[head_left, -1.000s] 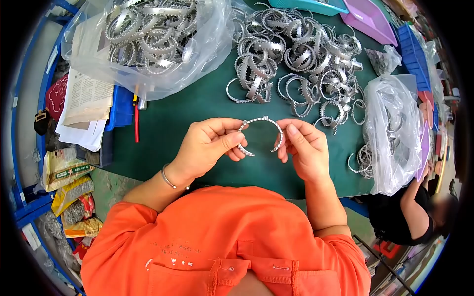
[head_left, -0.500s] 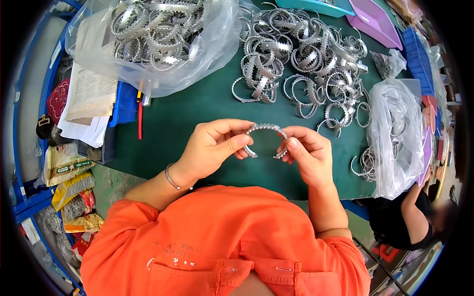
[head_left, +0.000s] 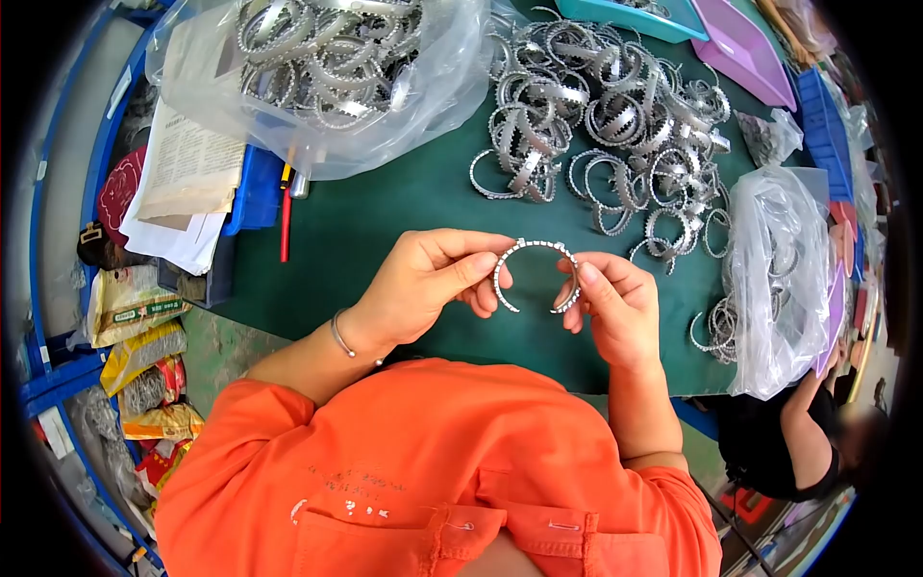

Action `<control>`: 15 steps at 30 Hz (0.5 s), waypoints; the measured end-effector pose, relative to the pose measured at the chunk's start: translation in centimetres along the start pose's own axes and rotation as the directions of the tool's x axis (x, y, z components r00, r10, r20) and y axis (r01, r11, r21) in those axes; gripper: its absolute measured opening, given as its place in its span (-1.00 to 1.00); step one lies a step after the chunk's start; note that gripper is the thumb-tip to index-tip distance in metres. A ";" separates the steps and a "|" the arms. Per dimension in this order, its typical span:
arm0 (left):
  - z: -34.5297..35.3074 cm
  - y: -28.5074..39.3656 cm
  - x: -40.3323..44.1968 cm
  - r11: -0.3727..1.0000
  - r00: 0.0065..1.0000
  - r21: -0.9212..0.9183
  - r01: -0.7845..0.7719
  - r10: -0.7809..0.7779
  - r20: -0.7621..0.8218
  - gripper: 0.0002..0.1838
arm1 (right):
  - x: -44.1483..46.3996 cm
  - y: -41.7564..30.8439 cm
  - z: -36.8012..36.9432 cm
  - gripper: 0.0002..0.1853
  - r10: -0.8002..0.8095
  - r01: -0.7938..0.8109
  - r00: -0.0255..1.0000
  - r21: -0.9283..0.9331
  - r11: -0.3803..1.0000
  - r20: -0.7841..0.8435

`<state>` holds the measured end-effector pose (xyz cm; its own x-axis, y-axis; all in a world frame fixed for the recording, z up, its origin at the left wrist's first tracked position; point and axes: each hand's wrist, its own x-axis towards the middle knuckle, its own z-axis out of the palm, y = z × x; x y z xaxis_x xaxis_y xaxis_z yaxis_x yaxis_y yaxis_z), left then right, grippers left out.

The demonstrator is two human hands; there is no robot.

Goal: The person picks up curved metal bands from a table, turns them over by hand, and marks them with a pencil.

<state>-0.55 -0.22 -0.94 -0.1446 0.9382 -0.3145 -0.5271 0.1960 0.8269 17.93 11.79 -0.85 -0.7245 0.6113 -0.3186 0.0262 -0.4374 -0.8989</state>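
An open metal ring with a toothed edge point(head_left: 538, 244) is held over the green table point(head_left: 423, 207), its gap facing my body. My left hand point(head_left: 433, 284) pinches the ring's left side between thumb and fingers. On its right side, my right hand point(head_left: 615, 298) grips it the same way. Beyond my hands lies a loose heap of similar metal rings point(head_left: 615, 115). More rings fill a clear plastic bag point(head_left: 385, 144) at the upper left.
A second clear bag point(head_left: 779, 279) with rings lies at the right, near a co-worker's arm point(head_left: 803, 423). Papers point(head_left: 183, 183), a blue bin point(head_left: 255, 192) and a red pen point(head_left: 286, 226) sit at the left. Teal point(head_left: 644, 14) and purple trays point(head_left: 740, 48) stand at the back.
The ring has tilted and come back to show its full curve, still between both hands. My hands and the table's contents appear shifted slightly to the right in view.
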 end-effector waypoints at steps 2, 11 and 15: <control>-0.2 -0.2 0.1 0.996 0.999 -0.089 0.028 -0.025 0.028 -0.72 | 0.0 -0.1 0.0 -0.76 0.005 -0.005 1.000 0.000 1.000 0.002; -0.5 -0.6 0.5 0.964 0.994 -0.244 0.107 -0.103 0.029 -0.72 | -0.2 0.2 1.3 -0.91 -0.444 0.390 0.896 -0.471 0.791 -0.004; 0.5 -0.7 0.4 0.976 0.994 -0.198 0.089 -0.099 -0.041 -0.74 | -0.3 0.4 2.8 -0.88 -0.378 0.387 0.916 -0.534 0.751 0.133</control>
<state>0.13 0.18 -1.42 -0.1258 0.9017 -0.4136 -0.6932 0.2183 0.6869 16.24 9.58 -0.26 -0.7652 0.6378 0.0877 0.1069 0.2603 -0.9596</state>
